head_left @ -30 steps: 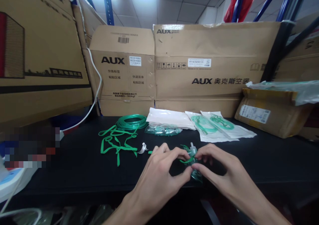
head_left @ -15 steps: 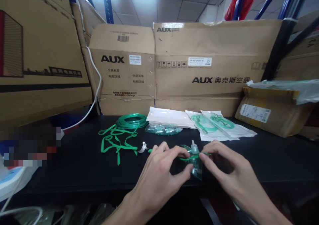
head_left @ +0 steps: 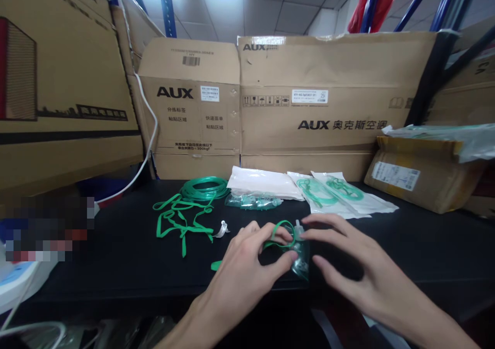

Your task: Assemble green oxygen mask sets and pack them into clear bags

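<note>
A clear green oxygen mask (head_left: 300, 260) with a pale connector at its top is held low over the front of the black table. My left hand (head_left: 251, 266) is closed on the mask's left side, thumb and fingers at its edge. A green elastic strap (head_left: 284, 224) loops around the fingertips of that hand, and its other end shows below the knuckles at the left. My right hand (head_left: 348, 256) is open just right of the mask, fingers apart, one fingertip close to the connector; whether it touches I cannot tell.
Loose green straps (head_left: 183, 229), a small metal strip (head_left: 221, 229) and coiled green tubing (head_left: 204, 188) lie at left. Behind stand stacked masks (head_left: 253, 201), a white packet (head_left: 266, 183) and packaged tubing (head_left: 317, 192). Cardboard boxes (head_left: 328, 106) wall the back; a taped carton (head_left: 421, 176) sits right.
My right hand has released the strap and spread its fingers, moving slightly right. The strap now curls up in a loop over my left fingers. The left hand keeps its hold.
</note>
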`<state>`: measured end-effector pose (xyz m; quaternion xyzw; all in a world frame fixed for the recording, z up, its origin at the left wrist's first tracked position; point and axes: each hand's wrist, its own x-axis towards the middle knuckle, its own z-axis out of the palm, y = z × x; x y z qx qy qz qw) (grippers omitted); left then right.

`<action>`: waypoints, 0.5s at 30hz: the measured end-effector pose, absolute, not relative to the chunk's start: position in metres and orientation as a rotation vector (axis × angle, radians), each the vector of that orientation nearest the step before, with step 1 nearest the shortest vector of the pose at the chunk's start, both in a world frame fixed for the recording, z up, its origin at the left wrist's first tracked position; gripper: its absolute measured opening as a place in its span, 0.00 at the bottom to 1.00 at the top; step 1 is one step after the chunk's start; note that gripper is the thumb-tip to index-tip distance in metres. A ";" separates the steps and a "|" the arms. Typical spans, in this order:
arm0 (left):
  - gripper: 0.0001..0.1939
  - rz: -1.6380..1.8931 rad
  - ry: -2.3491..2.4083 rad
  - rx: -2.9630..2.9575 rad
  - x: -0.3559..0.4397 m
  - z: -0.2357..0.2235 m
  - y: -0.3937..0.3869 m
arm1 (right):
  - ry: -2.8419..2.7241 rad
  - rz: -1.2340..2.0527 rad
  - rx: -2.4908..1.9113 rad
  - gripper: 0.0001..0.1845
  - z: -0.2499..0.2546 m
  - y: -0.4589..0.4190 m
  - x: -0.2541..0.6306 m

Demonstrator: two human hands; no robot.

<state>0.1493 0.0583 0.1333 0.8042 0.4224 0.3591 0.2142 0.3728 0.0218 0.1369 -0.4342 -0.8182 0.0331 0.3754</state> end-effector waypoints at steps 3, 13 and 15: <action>0.07 0.951 1.158 2.166 0.147 0.134 0.059 | -2.248 0.177 -1.195 0.34 0.123 0.029 0.373; 0.10 1.184 1.271 2.312 0.116 0.146 0.080 | -2.233 0.236 -1.234 0.28 0.118 0.039 0.376; 0.11 1.119 1.286 2.386 0.113 0.143 0.085 | -2.247 0.240 -1.265 0.28 0.121 0.037 0.376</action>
